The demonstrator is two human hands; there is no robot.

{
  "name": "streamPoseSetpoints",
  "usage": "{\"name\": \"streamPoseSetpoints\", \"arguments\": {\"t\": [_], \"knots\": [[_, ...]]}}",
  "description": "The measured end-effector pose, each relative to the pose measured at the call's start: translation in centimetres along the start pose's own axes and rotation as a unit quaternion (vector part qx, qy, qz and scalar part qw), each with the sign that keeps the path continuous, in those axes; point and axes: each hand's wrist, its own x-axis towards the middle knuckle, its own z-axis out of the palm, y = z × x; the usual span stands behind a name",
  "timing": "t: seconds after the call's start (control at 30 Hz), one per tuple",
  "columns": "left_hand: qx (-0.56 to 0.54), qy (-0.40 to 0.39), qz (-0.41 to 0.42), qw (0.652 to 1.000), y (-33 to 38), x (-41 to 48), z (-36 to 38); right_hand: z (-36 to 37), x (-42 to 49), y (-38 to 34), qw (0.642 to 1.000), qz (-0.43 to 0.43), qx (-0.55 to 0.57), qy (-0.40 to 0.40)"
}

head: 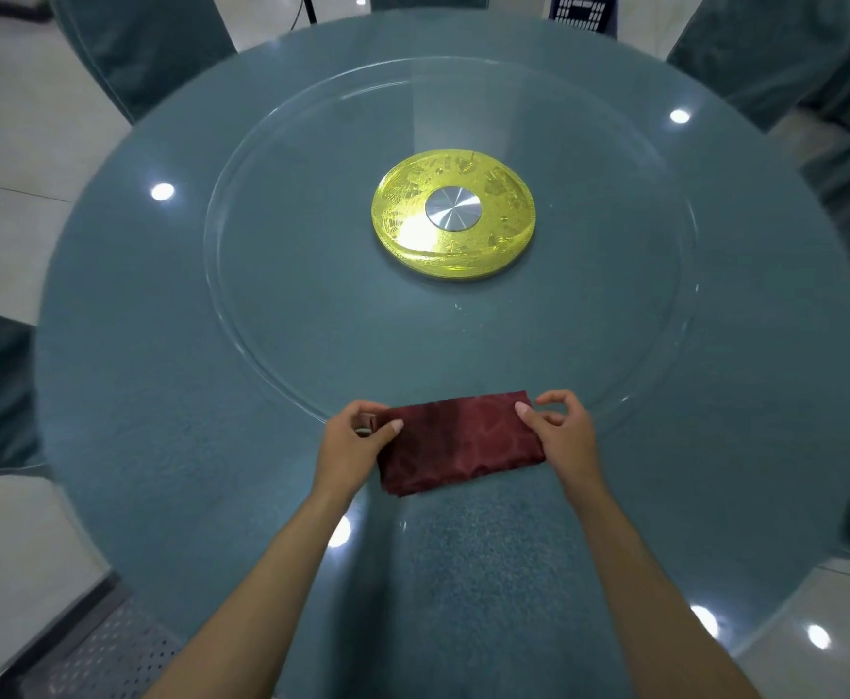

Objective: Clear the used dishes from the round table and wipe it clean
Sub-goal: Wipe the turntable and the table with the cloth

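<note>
A folded dark red cloth (458,443) lies on the near part of the round teal table (170,396), just at the front rim of the glass turntable (271,345). My left hand (354,446) pinches the cloth's left end between thumb and curled fingers. At the cloth's right end my right hand (561,431) pinches the upper corner with thumb and forefinger, its other fingers curled above. No dishes show on the table.
A gold disc with a silver hub (453,216) sits at the turntable's centre. Teal-covered chairs (135,47) ring the table. A grey perforated cart surface (95,653) stands at the lower left, and a dark crate (581,12) sits on the floor beyond the table.
</note>
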Motion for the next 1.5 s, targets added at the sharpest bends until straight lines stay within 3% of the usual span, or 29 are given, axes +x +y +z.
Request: {"name": "streamPoseSetpoints", "arguments": {"t": [0.07, 0.13, 0.2, 0.3, 0.4, 0.57, 0.67, 0.77, 0.9, 1.03, 1.17, 1.33, 1.4, 1.5], "knots": [[0.074, 0.051, 0.046, 0.995, -0.4, -0.1, 0.8, 1.1, 0.0, 0.8, 1.000, 0.016, 0.016, 0.013], [0.176, 0.060, 0.143, 0.972, -1.0, -0.3, 2.0, 2.0, 0.3, 1.9, 0.997, 0.055, 0.046, 0.031], [0.261, -0.035, 0.212, 0.941, -1.1, -0.7, 3.5, 2.6, 0.4, 2.5, 0.990, 0.104, 0.089, 0.034], [0.375, -0.155, 0.230, 0.884, -1.1, -1.3, 6.3, 2.7, -0.1, 2.1, 0.974, 0.142, 0.177, 0.026], [0.360, -0.128, 0.232, 0.895, -0.8, -1.4, 8.1, 2.7, -1.2, 1.2, 0.963, 0.135, 0.235, -0.008], [0.356, -0.087, 0.263, 0.893, -0.4, -0.5, 8.3, 2.8, -3.1, 1.5, 0.966, 0.108, 0.231, -0.050], [0.254, -0.082, 0.237, 0.934, 0.4, -0.6, 7.6, 3.2, -3.6, 1.7, 0.968, 0.095, 0.227, -0.059], [0.151, -0.069, 0.172, 0.971, 1.6, -0.8, 6.5, 3.6, -3.3, 1.9, 0.980, 0.074, 0.176, -0.059], [0.073, 0.011, 0.164, 0.984, 3.5, -0.2, 4.0, 1.9, -1.0, 1.4, 0.996, 0.008, 0.083, 0.007], [0.062, 0.003, 0.132, 0.989, 3.4, 2.1, 2.3, 0.5, 2.3, -0.9, 0.993, -0.086, 0.014, 0.080], [0.112, 0.016, 0.091, 0.989, 2.0, 4.3, 2.8, 1.1, 5.4, -0.9, 0.985, -0.114, -0.087, 0.095], [0.185, 0.029, 0.006, 0.982, -0.5, 5.0, 3.1, 3.3, 3.0, 2.4, 0.938, -0.211, -0.273, 0.036], [0.196, 0.027, -0.022, 0.980, -1.1, 4.6, 3.0, 5.3, 1.1, 4.0, 0.905, -0.269, -0.328, -0.036], [0.212, 0.020, -0.017, 0.977, -1.9, 4.1, 3.2, 8.8, -0.5, 6.3, 0.839, -0.280, -0.456, -0.100]]}}
